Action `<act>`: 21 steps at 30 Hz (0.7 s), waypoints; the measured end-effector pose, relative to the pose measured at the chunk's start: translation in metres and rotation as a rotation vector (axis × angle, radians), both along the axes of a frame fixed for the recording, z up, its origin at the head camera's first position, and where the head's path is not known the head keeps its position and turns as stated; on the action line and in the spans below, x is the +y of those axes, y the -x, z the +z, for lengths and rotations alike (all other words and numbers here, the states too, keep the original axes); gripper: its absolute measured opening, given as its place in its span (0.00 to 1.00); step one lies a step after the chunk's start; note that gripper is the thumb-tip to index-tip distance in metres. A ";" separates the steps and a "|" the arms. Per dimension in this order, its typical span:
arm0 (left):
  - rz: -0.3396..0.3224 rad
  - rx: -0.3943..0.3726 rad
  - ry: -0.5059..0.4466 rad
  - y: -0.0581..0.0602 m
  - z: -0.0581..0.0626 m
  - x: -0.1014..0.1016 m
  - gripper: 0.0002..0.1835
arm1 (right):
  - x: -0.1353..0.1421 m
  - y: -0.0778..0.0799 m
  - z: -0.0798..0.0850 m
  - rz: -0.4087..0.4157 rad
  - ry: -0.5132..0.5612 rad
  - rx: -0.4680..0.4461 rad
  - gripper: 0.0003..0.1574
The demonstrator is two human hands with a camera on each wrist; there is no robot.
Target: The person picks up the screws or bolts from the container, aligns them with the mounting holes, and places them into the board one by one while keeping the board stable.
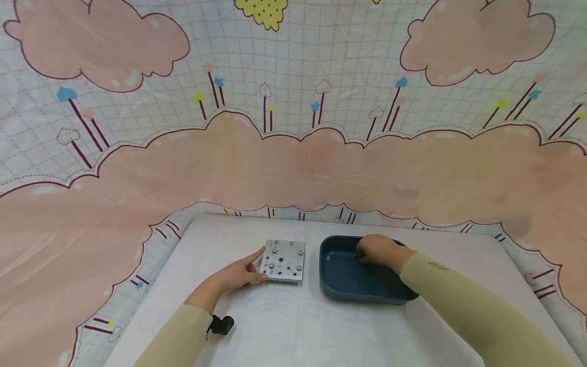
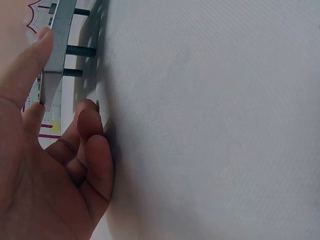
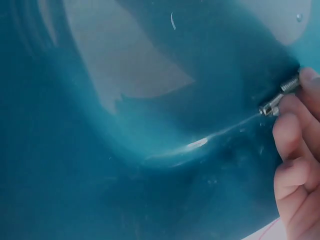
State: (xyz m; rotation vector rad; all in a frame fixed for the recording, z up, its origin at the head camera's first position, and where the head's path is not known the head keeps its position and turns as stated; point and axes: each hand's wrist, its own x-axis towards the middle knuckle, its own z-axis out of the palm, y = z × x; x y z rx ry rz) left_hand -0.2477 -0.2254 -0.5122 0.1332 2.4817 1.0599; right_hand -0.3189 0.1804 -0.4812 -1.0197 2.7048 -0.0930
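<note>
My left hand (image 2: 55, 170) held the metal plate (image 2: 58, 47) between thumb and index finger. Three threaded bolts (image 2: 81, 51) projected from the plate toward the white surface (image 2: 210, 120); my remaining fingers were curled beside that surface.

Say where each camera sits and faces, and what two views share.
Head: head-worn, facing forward and down at the metal plate and blue tray; left hand, right hand, sleeves show.
Left wrist: wrist-worn, facing the metal plate's edge; left hand shows.
Right wrist: wrist-worn, facing the blue tray; right hand shows.
Head and left wrist share the metal plate.
</note>
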 end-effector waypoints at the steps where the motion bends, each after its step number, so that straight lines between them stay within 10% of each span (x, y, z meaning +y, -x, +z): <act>1: 0.001 0.000 -0.002 0.000 0.000 0.000 0.49 | -0.001 0.000 0.000 -0.003 -0.003 -0.009 0.03; 21: 0.028 -0.001 0.000 0.002 -0.005 0.001 0.49 | -0.013 0.000 -0.002 0.054 -0.034 -0.001 0.05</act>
